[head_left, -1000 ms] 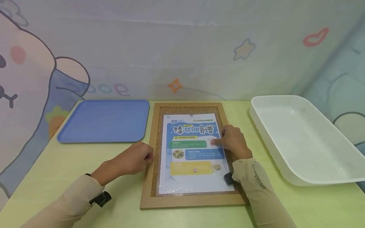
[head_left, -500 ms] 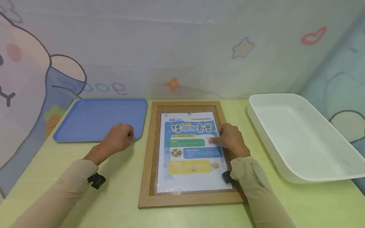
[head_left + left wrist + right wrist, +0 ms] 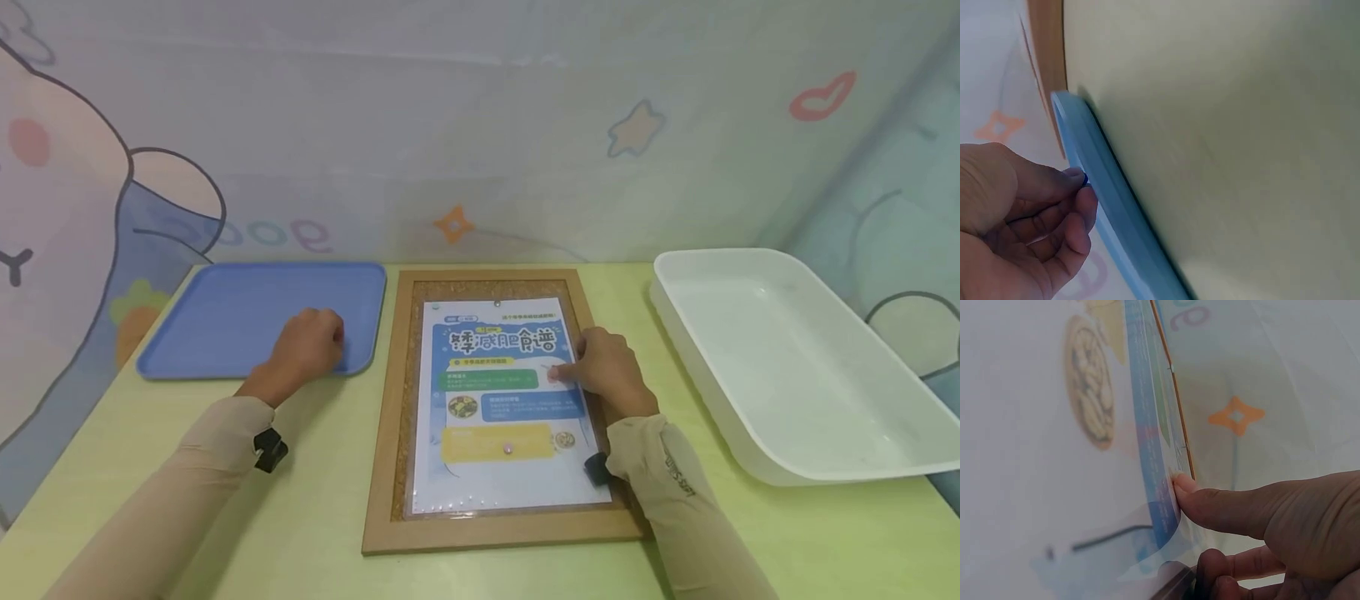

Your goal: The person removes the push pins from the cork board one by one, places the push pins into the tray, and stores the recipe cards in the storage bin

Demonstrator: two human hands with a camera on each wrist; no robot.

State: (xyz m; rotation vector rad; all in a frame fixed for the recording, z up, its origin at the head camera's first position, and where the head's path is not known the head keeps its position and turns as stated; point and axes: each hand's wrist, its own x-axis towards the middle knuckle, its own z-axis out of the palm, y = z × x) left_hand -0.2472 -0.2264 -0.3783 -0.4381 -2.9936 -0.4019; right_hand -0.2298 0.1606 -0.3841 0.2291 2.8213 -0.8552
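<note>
1) At the near right corner of the tray (image 3: pixel 240 321), my left hand (image 3: pixel 306 346) pinches a blue bit (image 3: pixel 1085 179)
2) Right of it lies the board (image 3: pixel 495 532), long axis running away from me
3) My right hand (image 3: pixel 611 375), nearer, grips the board's right edge, thumb on the sheet (image 3: pixel 502 407)

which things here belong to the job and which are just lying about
Likely the job:
wood-framed cork board
printed blue-and-white sheet under the right hand's thumb
tiny dark-blue item in the left hand
blue rectangular tray

Apparently not:
white plastic tub
</note>
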